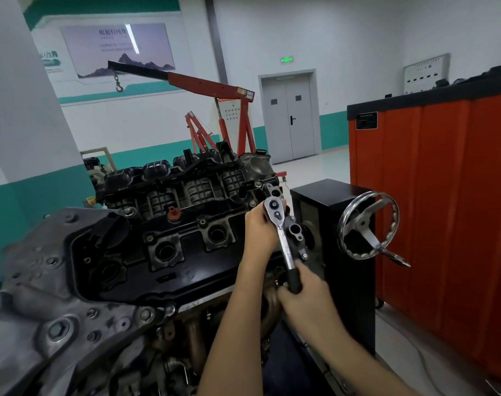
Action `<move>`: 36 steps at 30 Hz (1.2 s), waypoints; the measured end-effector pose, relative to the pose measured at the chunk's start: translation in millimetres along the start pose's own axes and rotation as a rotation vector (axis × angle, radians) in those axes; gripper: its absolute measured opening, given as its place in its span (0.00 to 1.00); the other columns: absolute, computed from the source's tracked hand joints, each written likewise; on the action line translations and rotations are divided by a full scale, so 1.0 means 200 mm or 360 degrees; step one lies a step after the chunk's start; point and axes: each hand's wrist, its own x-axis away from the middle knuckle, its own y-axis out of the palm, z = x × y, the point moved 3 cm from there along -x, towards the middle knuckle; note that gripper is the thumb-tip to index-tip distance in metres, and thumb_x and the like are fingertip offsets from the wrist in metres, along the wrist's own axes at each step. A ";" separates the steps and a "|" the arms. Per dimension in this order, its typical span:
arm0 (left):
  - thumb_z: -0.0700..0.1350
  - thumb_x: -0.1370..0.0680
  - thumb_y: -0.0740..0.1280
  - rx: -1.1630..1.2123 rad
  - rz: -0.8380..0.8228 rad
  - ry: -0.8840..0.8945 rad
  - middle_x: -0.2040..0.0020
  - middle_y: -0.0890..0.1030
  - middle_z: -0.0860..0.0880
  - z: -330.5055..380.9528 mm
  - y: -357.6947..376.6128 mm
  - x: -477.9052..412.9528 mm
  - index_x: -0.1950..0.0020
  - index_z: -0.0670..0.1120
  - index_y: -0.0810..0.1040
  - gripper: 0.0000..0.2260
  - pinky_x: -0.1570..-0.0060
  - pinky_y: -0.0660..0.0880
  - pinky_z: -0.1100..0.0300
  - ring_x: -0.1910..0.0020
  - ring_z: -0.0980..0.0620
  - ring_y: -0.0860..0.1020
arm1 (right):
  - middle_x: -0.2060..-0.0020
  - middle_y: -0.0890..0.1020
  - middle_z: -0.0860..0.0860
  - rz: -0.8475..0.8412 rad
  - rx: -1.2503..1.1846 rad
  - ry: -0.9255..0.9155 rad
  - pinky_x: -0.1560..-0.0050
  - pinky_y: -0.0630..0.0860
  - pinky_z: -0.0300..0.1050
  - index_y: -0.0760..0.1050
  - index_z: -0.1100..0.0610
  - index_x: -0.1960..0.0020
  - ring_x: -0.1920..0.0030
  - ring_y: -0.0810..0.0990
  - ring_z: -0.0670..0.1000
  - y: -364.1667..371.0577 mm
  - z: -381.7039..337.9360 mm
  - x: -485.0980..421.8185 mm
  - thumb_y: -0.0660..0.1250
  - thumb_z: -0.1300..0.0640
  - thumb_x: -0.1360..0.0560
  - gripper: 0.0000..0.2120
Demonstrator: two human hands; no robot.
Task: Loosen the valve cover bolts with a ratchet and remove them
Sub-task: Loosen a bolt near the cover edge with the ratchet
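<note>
A black valve cover [192,261] with round plug holes tops the engine in the middle of the view. A chrome ratchet [282,238] stands over the cover's right end, head up. My left hand [259,230] wraps around the ratchet head from the left. My right hand [306,292] grips the black handle below. The bolt under the ratchet head is hidden. Other cover bolts show, one [149,238] near the middle and one [252,203] at the back right.
The black intake manifold [169,178] sits behind the cover. A grey timing cover [52,310] fills the lower left. The engine stand's chrome handwheel [367,224] is close on the right, an orange cabinet [443,195] beyond it. A red engine hoist [212,87] stands behind.
</note>
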 end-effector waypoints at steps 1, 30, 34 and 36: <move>0.36 0.22 0.68 0.0022 0.0019 0.0008 0.78 0.70 0.60 0.00 0.00 0.00 0.73 0.50 0.69 0.21 0.70 0.64 0.72 0.75 0.65 0.67 | 0.71 0.73 0.51 0.0027 -0.0077 0.0016 0.74 0.67 0.35 0.73 0.57 0.57 0.76 0.68 0.42 0.06 -0.01 0.00 0.65 0.66 0.28 0.05; 0.42 0.21 0.69 -0.0106 -0.0127 -0.0059 0.78 0.69 0.58 -0.02 -0.03 -0.04 0.78 0.55 0.69 0.25 0.70 0.64 0.68 0.74 0.63 0.65 | 0.66 0.76 0.55 -0.0286 0.0455 -0.0117 0.71 0.73 0.44 0.74 0.56 0.49 0.70 0.74 0.48 -0.22 -0.01 -0.12 0.65 0.67 0.26 0.10; 0.37 0.23 0.66 -0.0231 -0.0179 -0.0074 0.67 0.81 0.49 0.02 -0.05 -0.06 0.69 0.48 0.80 0.15 0.59 0.71 0.60 0.63 0.59 0.74 | 0.63 0.74 0.52 -0.0213 0.1508 -0.0466 0.63 0.74 0.45 0.71 0.54 0.46 0.62 0.78 0.56 -0.50 -0.13 -0.38 0.64 0.60 0.24 0.08; 0.35 0.23 0.65 -0.0174 -0.0085 -0.0123 0.67 0.81 0.50 0.02 -0.05 -0.05 0.69 0.50 0.80 0.16 0.60 0.71 0.61 0.64 0.58 0.74 | 0.65 0.73 0.52 -0.0108 0.1574 -0.0540 0.62 0.73 0.46 0.68 0.55 0.48 0.61 0.79 0.59 -0.50 -0.13 -0.38 0.64 0.59 0.24 0.07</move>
